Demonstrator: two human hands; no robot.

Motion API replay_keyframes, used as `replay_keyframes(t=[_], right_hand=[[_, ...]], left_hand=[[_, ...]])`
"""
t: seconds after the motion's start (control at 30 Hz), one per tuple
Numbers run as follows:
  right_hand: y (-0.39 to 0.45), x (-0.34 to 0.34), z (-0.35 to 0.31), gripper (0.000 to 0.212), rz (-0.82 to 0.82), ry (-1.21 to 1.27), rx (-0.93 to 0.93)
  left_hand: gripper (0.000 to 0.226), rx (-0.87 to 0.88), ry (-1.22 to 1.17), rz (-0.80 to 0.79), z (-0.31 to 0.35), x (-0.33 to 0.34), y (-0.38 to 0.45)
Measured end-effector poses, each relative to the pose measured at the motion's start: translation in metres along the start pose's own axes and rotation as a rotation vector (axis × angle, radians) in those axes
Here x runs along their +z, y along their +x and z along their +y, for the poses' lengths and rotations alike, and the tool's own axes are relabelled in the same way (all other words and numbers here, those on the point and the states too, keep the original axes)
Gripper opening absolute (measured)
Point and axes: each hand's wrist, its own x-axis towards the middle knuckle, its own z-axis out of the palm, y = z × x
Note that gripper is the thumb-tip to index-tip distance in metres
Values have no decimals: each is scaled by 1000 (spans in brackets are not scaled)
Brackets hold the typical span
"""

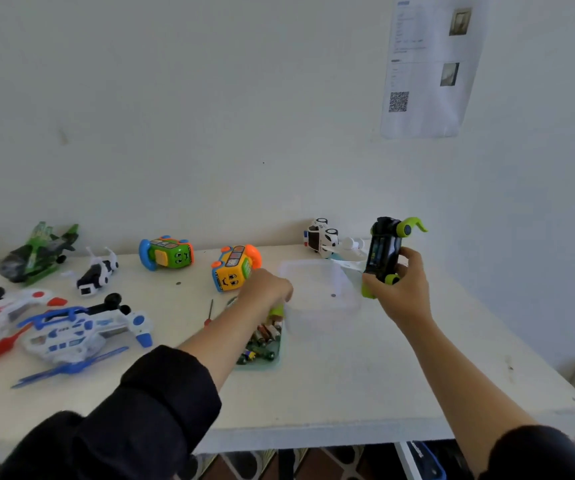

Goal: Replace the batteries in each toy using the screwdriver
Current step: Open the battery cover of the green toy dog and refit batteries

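Right hand [400,285] has its fingers wrapped around the black-and-green toy car [383,251], held above the table [348,393]. Left hand [265,287] reaches over the battery tray [262,341], can't tell its grip. Screwdriver [209,311] lies just left.

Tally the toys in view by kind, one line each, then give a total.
Helicopters: 3 (green, red-and-white, blue-and-white)
Cube-faced bus toys: 2 (green, yellow)
Cars: 2 (white, black-and-green, held by the right hand)
Dog: 1
Total: 8
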Motion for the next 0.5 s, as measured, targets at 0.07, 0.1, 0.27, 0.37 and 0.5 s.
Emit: replay_keyframes(t=[0.07,0.1,0.27,0.37,0.5], right_hand=[[-3,15,-5,65,21,71,-22],[-4,24,-7,64,21,109,-28],[-21,79,2,61,-64,80,-31],[-36,106,13,69,-4,-81,4],[-48,123,24,66,44,-105,-60]], left_hand=[[46,-11,-47,41,-13,-48,8],[36,-31,-106,46,-24,-72,11],[15,-203,-379,-7,-100,-153,7],[13,-279,-495,-24,-145,-169,11],[29,-250,-534,22,-173,-182,39]])
